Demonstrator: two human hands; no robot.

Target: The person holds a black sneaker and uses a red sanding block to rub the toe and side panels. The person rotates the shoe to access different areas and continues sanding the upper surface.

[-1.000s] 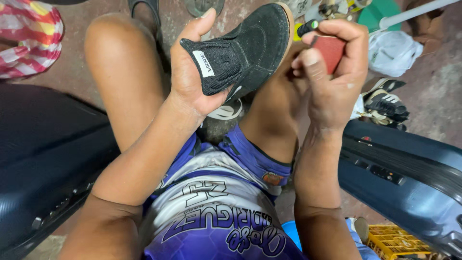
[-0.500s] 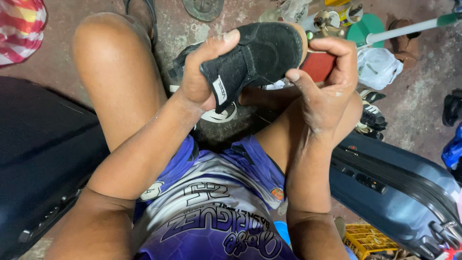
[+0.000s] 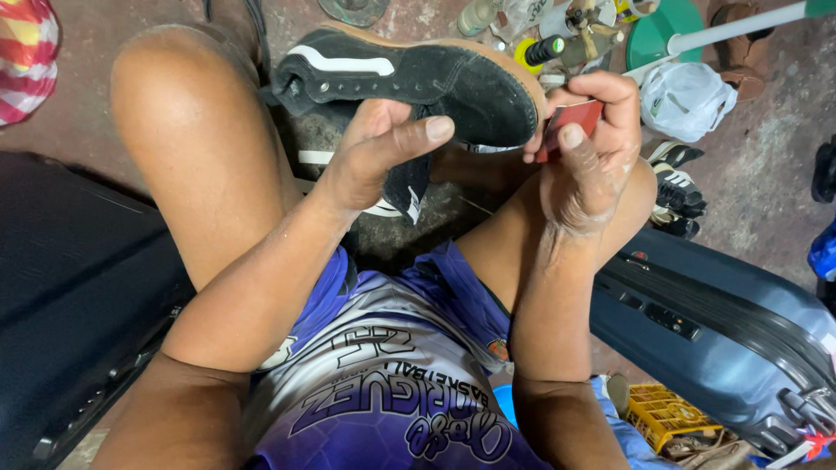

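A black suede sneaker [image 3: 418,83] with a white side stripe and a tan rubber edge lies on its side above my knees. My left hand [image 3: 374,152] holds it from below, thumb pointing right, with the tongue hanging down past the palm. My right hand [image 3: 592,148] grips a small red flat object [image 3: 570,122] and presses it against the shoe's toe end. Both forearms rise from my lap, over a purple jersey.
A dark blue hard suitcase [image 3: 723,331] lies at the right, a black case [image 3: 78,296] at the left. A white plastic bag [image 3: 688,100], bottles, a green disc with a white pole, other shoes and a yellow crate [image 3: 666,418] lie on the concrete floor.
The sneaker has been turned from toe-up to lying on its side, stripe now showing. My left hand shifted its hold under it. My right hand keeps the red object at the toe.
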